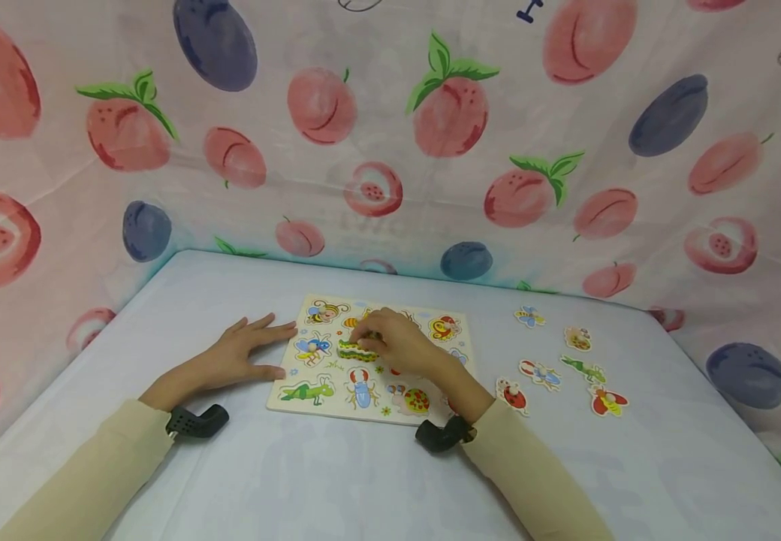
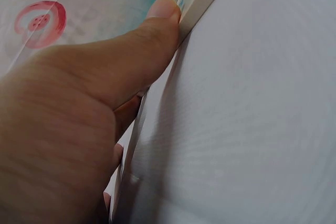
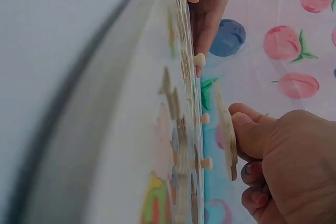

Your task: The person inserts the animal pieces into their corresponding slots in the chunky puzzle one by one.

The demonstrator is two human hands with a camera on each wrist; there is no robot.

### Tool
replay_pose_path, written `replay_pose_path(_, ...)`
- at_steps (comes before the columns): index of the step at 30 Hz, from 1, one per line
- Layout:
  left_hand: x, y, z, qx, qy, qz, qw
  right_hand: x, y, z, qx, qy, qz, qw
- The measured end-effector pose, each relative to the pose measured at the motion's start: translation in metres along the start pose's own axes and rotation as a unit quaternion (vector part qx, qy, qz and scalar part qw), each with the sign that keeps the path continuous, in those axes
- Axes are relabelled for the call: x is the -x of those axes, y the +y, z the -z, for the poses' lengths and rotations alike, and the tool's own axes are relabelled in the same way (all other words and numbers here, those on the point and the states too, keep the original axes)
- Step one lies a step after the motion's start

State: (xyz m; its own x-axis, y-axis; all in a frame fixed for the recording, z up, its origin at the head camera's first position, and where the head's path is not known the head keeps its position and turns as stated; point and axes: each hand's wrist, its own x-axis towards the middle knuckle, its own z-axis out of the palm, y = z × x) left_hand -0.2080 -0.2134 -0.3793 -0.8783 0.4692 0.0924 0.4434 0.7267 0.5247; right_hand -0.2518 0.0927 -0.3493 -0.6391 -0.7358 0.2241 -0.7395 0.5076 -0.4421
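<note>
A wooden insect peg puzzle board (image 1: 390, 419) lies on the white table. My right hand (image 1: 400, 346) is over its middle and pinches a thin wooden caterpillar piece (image 3: 228, 140) between thumb and fingers. In the right wrist view this piece is tilted and apart from the board; in the head view the fingers partly cover its green and yellow pattern. My left hand (image 1: 231, 357) rests at the board's left edge with fingers spread, and its thumb (image 2: 163, 17) touches the edge. Around the caterpillar are a grasshopper (image 1: 306, 391), a stag beetle (image 1: 362, 388) and other insect pictures.
Several loose puzzle pieces lie right of the board: a blue-winged bee (image 1: 529, 316), a round brownish insect (image 1: 577, 338), a grasshopper piece (image 1: 584, 369), a stag beetle piece (image 1: 540, 374), a ladybug (image 1: 512, 396) and a red-winged insect (image 1: 609, 402). A fruit-print cloth (image 1: 390, 113) hangs behind the table.
</note>
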Motion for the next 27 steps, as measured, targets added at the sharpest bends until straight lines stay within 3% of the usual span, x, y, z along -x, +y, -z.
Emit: replay_pose_path(27, -0.0002, 0.0, -0.0015, 0.002, -0.001, 0.004, 1.0, 0.0026, 0.003, -0.0105, 0.0, -0.015, -0.036, 0.9992)
